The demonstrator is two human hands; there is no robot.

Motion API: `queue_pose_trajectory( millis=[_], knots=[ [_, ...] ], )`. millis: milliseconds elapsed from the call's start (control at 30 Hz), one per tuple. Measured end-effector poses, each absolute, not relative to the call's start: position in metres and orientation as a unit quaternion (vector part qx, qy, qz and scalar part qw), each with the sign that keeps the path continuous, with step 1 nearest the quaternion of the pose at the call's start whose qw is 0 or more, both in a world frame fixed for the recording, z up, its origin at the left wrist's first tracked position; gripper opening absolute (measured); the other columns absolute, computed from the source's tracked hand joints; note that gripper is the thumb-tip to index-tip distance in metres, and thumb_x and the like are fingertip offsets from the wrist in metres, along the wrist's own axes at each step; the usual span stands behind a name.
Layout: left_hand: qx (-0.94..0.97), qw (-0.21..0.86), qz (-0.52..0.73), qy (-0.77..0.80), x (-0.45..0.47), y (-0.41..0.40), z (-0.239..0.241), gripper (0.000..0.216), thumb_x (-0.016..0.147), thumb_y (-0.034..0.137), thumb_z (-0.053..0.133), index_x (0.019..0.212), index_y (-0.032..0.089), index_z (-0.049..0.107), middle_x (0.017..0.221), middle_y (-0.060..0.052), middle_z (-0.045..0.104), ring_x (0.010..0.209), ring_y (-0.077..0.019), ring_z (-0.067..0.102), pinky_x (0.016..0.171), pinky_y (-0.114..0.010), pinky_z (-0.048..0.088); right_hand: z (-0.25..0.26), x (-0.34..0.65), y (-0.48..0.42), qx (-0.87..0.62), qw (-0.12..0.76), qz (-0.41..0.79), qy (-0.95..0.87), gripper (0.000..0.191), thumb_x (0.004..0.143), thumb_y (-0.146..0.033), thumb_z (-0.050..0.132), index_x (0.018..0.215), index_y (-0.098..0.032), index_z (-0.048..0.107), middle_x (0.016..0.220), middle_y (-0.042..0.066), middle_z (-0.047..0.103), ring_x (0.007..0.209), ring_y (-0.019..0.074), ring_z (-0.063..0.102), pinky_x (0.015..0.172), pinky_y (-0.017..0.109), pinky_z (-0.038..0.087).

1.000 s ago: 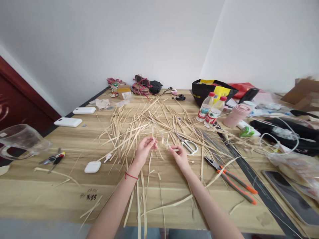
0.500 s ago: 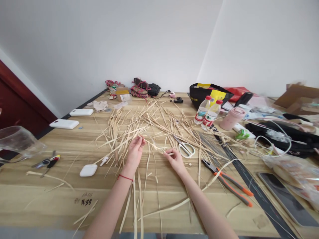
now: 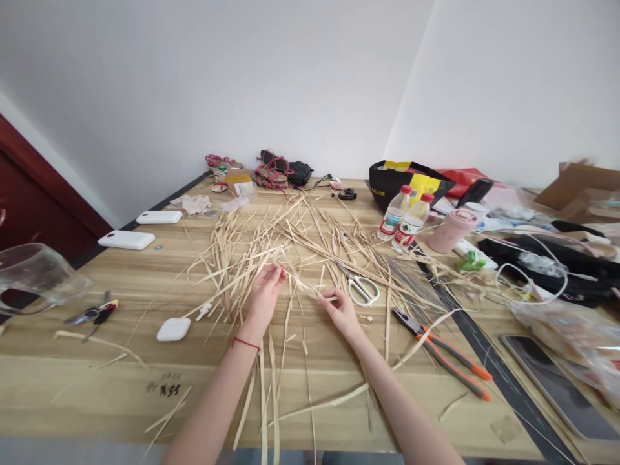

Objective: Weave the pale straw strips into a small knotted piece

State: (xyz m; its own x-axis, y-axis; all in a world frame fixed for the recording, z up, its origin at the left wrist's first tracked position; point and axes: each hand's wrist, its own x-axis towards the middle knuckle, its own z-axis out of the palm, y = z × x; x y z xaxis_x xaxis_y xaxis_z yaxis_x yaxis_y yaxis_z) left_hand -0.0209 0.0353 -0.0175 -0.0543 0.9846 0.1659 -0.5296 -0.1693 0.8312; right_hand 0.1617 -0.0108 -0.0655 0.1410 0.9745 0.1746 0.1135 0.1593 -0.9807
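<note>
Pinched between the fingers of my left hand (image 3: 265, 292) is one end of a thin pale straw strip (image 3: 304, 284). My right hand (image 3: 339, 312) grips the strip's other end, so it spans the gap between both hands just above the table. Many flat straw strips (image 3: 252, 239) lie in a loose, tangled heap beyond and under my hands. White-handled scissors (image 3: 362, 290) rest just past my right hand. Pliers with orange and grey handles (image 3: 440, 352) lie farther right. A red cord circles my left wrist. Fine details of the strip at the fingertips are too small to make out.
Left on the wooden table (image 3: 97, 413) are a white case (image 3: 173, 329), small tools (image 3: 99, 313) and a clear plastic container (image 3: 36, 278). Two bottles (image 3: 409, 223), a pink cup (image 3: 454, 230), a black bag (image 3: 387, 184) and a phone (image 3: 557, 381) crowd the right side.
Both hands keep nearly the same place and grip. The left hand has shifted very slightly to the right; the view has moved a little too.
</note>
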Motion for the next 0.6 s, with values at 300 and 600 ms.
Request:
queue_pose_trajectory(
  millis=[300,600],
  knots=[
    [0.545,0.451,0.558,0.433,-0.007,0.031,-0.037,0.020,0.061,0.029,0.070,0.073,0.014,0.065,0.102,-0.008,0.059,0.087,-0.0176,0.057,0.077,-0.030,0.045,-0.058,0.160,-0.011,-0.498,0.573,0.440,-0.479,0.026,0.062,-0.042,0.068,0.069,-0.018,0.061,0.069,0.002,0.062,0.060,0.0137,0.054,0.058,0.026,0.041],
    [0.539,0.624,0.459,0.330,0.002,0.019,-0.028,0.019,0.070,0.028,0.064,0.085,0.017,0.060,0.116,-0.009,0.057,0.112,-0.0223,0.049,0.097,-0.038,0.034,-0.051,0.160,-0.015,-0.453,0.584,0.518,-0.430,0.024,0.061,-0.039,0.070,0.069,-0.018,0.062,0.061,-0.002,0.057,0.053,0.0100,0.047,0.055,0.024,0.037]
  ],
)
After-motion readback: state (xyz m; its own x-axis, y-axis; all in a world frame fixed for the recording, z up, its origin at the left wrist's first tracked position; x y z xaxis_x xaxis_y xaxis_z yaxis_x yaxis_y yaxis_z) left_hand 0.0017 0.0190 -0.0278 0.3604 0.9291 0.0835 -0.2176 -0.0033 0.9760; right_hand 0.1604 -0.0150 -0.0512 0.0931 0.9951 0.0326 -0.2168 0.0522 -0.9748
